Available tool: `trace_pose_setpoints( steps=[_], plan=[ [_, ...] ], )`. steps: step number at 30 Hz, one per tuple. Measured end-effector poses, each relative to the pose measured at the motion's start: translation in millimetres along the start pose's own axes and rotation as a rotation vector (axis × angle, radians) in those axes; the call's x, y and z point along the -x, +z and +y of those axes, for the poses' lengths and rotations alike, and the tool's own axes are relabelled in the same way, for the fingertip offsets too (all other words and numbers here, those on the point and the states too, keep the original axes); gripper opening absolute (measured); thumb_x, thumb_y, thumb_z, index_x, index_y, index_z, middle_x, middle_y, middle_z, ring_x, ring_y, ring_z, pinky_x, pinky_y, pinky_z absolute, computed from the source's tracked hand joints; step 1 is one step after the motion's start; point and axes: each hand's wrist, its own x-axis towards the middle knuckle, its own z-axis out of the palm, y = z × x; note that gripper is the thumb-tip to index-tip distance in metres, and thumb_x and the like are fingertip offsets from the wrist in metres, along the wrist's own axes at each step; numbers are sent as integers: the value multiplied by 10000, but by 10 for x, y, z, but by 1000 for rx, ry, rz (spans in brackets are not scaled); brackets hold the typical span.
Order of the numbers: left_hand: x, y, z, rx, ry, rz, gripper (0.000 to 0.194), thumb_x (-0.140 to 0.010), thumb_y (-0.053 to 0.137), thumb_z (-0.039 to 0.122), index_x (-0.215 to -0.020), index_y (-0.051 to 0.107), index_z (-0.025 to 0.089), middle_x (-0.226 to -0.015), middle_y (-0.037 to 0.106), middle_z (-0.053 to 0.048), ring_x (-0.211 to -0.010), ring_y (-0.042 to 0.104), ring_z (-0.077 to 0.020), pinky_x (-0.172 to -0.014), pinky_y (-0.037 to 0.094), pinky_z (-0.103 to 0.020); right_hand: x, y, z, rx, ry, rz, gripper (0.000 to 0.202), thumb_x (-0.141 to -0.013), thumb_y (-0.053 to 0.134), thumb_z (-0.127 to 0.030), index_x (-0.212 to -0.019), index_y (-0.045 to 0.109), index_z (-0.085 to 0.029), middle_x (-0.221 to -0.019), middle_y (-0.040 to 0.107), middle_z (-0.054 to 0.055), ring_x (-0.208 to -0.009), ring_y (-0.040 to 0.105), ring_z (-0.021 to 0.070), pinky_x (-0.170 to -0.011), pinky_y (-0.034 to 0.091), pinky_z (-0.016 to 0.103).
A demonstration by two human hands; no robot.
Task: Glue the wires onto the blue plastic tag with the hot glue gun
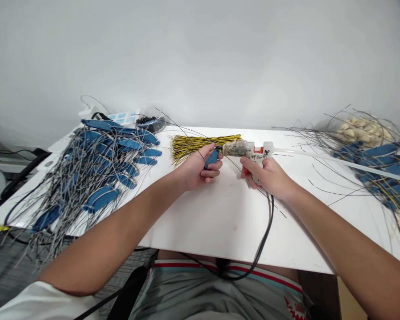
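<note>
My left hand (202,170) is closed around a small blue fabric piece (212,159) with thin dark wires sticking out of it. In my right hand (265,174) is a white hot glue gun (246,150), its grip wrapped by my fingers. The gun's grimy nozzle end points left and meets or nearly meets the dark top of the blue piece; I cannot tell if they touch. A long translucent glue stick (323,156) runs out of the gun's back to the right. Behind my left hand lies a bundle of yellow and black wires (190,146).
On the left a large heap of blue pieces (102,198) with grey wires overhangs the table edge. A bowl of small black parts (155,124) stands behind it. More blue pieces (391,171) and a cream-coloured pile (365,132) lie right. The gun's black cord (266,235) drops over the front edge.
</note>
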Motion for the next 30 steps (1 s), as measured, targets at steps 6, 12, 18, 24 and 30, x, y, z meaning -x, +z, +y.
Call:
trace_pose_setpoints(
  steps=[6,12,18,24,30],
  plan=[
    [-1,-12,-6,-14,3,-9,444,-1086,381,530,-842,539,194,-606,272,81,-378,181,-61,-332,295,-171,15,3,-15,18,1,8,597,-988,608,-735,-769,671,-183,-525,601,16,-510,510,136,-530,374,284],
    [-9,-28,-11,-5,6,-19,428,-1083,394,517,-843,540,194,-614,280,79,-377,198,-60,-336,297,-171,9,2,-5,13,-16,20,592,-963,630,-750,-770,647,-190,-558,612,16,-476,486,128,-505,368,291],
    [-11,-30,-16,4,6,-20,420,-1079,406,516,-844,540,194,-612,287,79,-375,197,-61,-338,300,-173,15,12,-32,6,-36,23,600,-939,639,-771,-757,628,-199,-522,572,5,-459,473,136,-495,378,301],
    [-8,-31,-18,-2,4,-26,432,-1084,389,517,-843,543,194,-613,282,78,-376,196,-62,-340,300,-176,16,3,-23,9,-21,11,558,-974,628,-729,-794,622,-201,-540,582,-3,-463,467,126,-496,364,292],
    [-12,-31,-20,-4,8,-35,434,-1087,386,522,-849,541,194,-618,282,80,-378,193,-59,-342,293,-172,12,-5,-1,11,-33,9,564,-977,627,-728,-779,614,-200,-527,577,-1,-466,471,128,-494,351,291]
  ],
)
